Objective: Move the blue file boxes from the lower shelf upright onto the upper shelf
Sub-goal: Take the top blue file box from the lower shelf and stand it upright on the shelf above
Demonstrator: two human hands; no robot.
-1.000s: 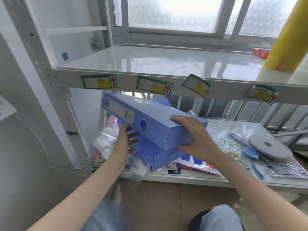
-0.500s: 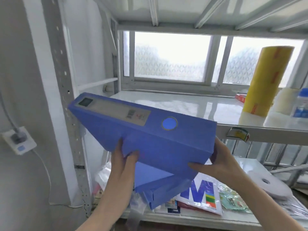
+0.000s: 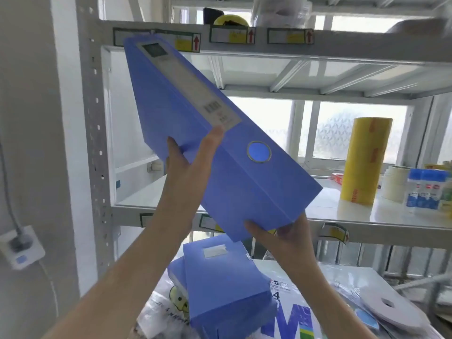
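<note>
I hold a big blue plastic file box (image 3: pixel 220 143) in both hands, tilted in the air. My left hand (image 3: pixel 188 172) grips its side. My right hand (image 3: pixel 281 238) grips its low end. More blue file boxes (image 3: pixel 225 289) lie flat below my hands.

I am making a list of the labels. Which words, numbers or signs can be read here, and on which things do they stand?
"4": white packet on the lower shelf; its other print is blurred.
Red up-arrows: stickers on the shelf edge; their text is too small.
Barcode: spine label of the held blue file box; digits unreadable.
Red print on the yellow roll: blurred.
</note>
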